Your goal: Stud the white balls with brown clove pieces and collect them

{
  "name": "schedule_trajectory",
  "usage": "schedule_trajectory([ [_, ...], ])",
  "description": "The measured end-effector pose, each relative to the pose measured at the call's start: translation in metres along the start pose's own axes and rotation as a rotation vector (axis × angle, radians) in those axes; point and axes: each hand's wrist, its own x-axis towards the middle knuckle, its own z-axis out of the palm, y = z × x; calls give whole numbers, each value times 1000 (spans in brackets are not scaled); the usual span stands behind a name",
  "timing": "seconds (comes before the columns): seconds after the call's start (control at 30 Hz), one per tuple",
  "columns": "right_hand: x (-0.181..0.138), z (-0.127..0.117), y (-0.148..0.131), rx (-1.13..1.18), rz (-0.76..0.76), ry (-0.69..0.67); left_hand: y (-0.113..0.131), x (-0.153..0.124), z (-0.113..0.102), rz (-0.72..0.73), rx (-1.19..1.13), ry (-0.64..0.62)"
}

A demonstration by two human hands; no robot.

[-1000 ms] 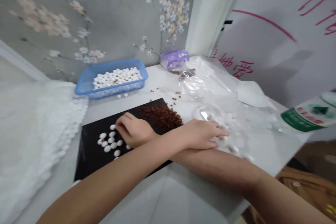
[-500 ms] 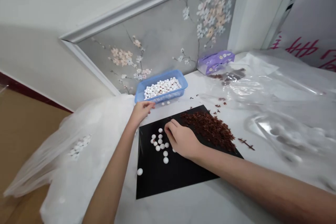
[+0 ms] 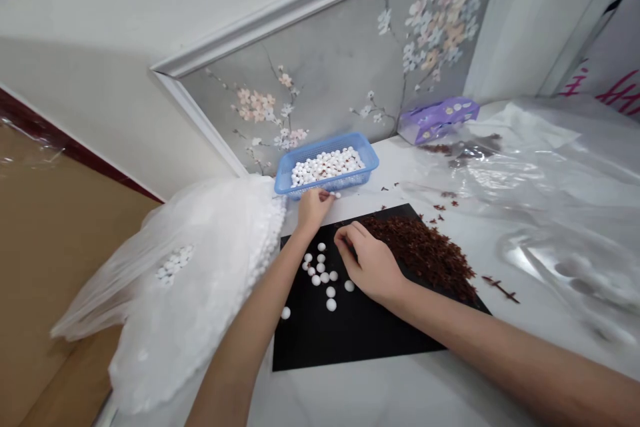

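Note:
My left hand is at the front of the blue basket, its fingertips pinched at a small white ball on the table. Over the black mat, my right hand has its thumb and fingertips closed together; anything between them is hidden. Several white foam balls lie loose on the mat, left of that hand, and a few show reddish-brown bits. To its right is a heap of small reddish-brown star-shaped pieces. White balls with some brown specks fill much of the basket.
A big clear bag of white balls lies on the left. Behind the heap are a purple packet and crumpled clear plastic. One brown sprig rests right of the mat. The wall panel stands behind the basket.
My left hand has moved right along the basket's front to the loose balls there. My right hand stays pinched over the mat, slightly farther from the balls. The view has turned left.

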Motion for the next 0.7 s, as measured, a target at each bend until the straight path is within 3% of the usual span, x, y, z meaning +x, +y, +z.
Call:
schedule_trajectory([
  [0.13,3,-1,4,125,96,141,6,-18,-11,-23,-170,-30],
  [0.3,5,0,9,199,149,200,15,-92,-41,-54,-402,-105],
  [0.37,4,-1,8,203,130,201,17,-126,-51,-151,-645,-168],
  [0.47,0,-3,5,192,64,200,17,-166,-55,-387,-792,-203],
  [0.53,-3,-4,2,189,-8,175,17,-180,-51,-471,-847,-212],
  [0.7,-14,-6,-9,241,-81,147,15,-181,-40,-443,-989,-192],
])
